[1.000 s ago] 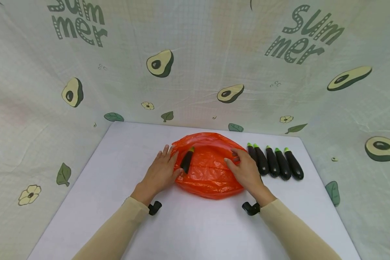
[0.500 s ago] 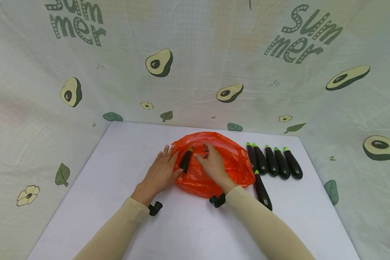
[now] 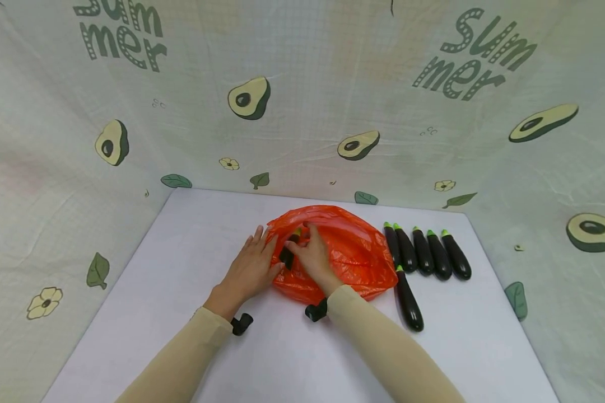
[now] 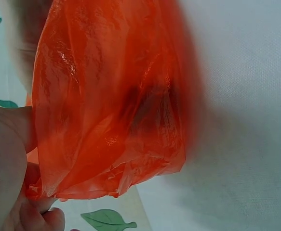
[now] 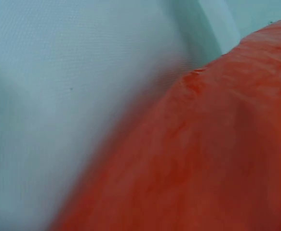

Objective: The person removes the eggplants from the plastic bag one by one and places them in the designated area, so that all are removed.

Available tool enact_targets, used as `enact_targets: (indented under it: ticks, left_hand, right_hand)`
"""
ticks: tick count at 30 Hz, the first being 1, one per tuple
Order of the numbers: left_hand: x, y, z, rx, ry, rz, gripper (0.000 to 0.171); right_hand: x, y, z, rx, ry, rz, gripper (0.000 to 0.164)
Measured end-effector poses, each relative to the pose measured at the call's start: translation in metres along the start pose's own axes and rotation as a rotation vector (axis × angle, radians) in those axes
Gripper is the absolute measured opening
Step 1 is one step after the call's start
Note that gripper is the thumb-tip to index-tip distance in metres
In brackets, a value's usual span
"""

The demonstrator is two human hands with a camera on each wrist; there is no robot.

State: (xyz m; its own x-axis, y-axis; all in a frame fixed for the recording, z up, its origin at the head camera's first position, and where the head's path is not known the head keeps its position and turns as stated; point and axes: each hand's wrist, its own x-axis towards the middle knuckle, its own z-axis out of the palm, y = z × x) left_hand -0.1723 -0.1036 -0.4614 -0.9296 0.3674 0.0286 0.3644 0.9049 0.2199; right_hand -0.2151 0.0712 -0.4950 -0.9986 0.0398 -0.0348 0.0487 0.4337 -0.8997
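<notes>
A dark eggplant [image 3: 287, 258] with a green stem end lies slanted in the mouth of a red plastic bag [image 3: 360, 266]. My left hand [image 3: 249, 266] is at the bag's left rim, fingers spread and fairly straight, thumb against the plastic. In the left wrist view, the bag [image 4: 111, 96] runs beside the thumb and fingers. My right hand [image 3: 311, 254] reaches over the bag, its thumb crossing in front of the eggplant and its index finger near the stem end. A gap shows between thumb and index finger. Only bag [image 5: 217, 159] and blurred tabletop appear in the right wrist view.
Several eggplants [image 3: 423, 254] lie in a row at the right, stems pointing away. A single eggplant [image 3: 409, 302] lies in front of them, near the right sleeve. A cloth printed with avocados [image 3: 302, 112] surrounds the white table [image 3: 282, 358] at the back and sides.
My right hand has moved left from the bag's right rim to the eggplant in the bag. Its arm no longer covers the single eggplant in front. My left hand stays at the rim.
</notes>
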Motion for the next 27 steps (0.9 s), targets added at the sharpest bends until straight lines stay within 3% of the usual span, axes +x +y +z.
enact_targets:
  ticks: [20, 23, 27]
  left_hand:
    - [-0.004, -0.002, 0.0, -0.023, 0.008, 0.026, 0.076]
    - [-0.004, -0.004, 0.0, -0.02, 0.018, 0.032, 0.076]
    - [-0.004, -0.005, 0.0, -0.019, 0.014, 0.023, 0.076]
  right_hand:
    - [0.004, 0.011, 0.029, -0.182, 0.041, 0.044, 0.107]
    - [0.005, 0.011, 0.029, -0.167, 0.045, 0.054, 0.103]
    - [0.007, 0.011, 0.022, -0.052, 0.039, 0.077, 0.095]
